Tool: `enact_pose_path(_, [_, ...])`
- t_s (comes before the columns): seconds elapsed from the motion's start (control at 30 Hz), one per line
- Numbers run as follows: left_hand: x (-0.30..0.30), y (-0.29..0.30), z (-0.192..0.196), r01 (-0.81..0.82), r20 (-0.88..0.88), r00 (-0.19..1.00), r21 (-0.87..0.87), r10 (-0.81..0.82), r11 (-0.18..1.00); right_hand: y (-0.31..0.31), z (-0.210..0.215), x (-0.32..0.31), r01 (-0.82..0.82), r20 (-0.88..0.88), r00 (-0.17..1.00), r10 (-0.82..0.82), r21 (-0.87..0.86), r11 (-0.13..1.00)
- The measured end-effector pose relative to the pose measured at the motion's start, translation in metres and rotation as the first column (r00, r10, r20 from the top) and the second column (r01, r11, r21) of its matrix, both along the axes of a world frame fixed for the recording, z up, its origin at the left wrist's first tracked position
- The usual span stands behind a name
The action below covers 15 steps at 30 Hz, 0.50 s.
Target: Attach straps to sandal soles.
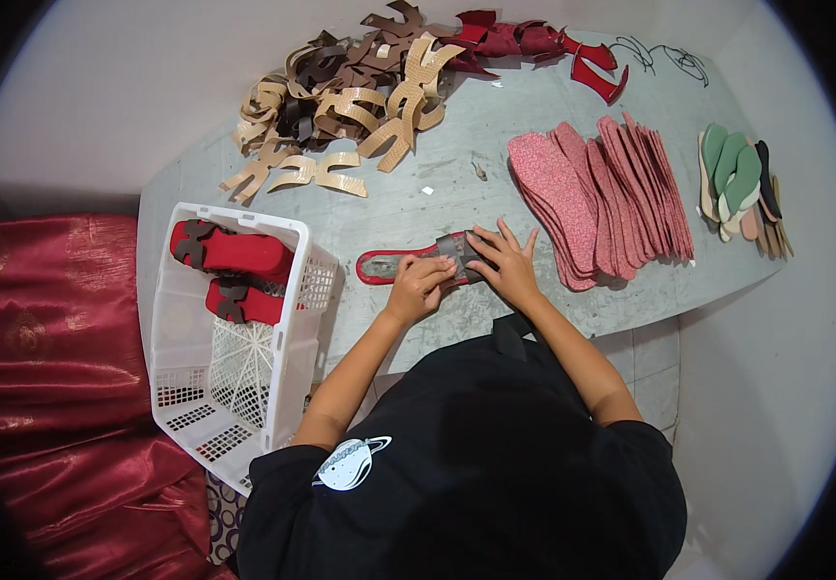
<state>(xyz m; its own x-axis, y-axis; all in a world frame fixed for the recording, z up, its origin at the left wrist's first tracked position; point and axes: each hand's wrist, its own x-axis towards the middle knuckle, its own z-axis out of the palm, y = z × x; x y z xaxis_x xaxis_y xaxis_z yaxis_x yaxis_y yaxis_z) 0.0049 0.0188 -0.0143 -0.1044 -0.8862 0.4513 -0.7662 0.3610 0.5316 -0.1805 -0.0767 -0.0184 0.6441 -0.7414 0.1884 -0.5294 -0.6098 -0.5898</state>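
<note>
A sandal sole with a red rim and a greyish worn-looking top (376, 267) lies sideways on the table in front of me. A dark grey-brown strap (452, 246) crosses it toward its right end. My left hand (420, 288) has its fingers bent and closed on the near side of the strap. Over the right end of the sandal rests my right hand (507, 266), fingers spread and fingertips touching the strap and sole. Both hands hide parts of the sandal, so I cannot see how the strap meets the near edge.
A white plastic basket (294, 333) on the left holds red sandals (253, 253) with dark straps. Cream and brown strap pieces (348, 104) lie heaped at the back, beside red pieces (600, 72). Pink patterned soles (558, 193) stand stacked to the right, with green soles (735, 169) beyond.
</note>
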Motion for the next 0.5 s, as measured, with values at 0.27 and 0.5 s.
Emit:
enact_pose_path(0.27, [0.0,0.0,0.004,-0.073,-0.046,0.996,0.094,0.078,0.993,0.001,0.0,0.001,-0.001,-0.002,1.0,0.001,-0.001,1.0])
enact_pose_path(0.5, [0.008,-0.006,-0.004,-0.032,-0.181,0.981,0.165,0.062,0.986,0.001,0.0,0.0,0.008,0.011,1.0,-0.008,0.004,1.0])
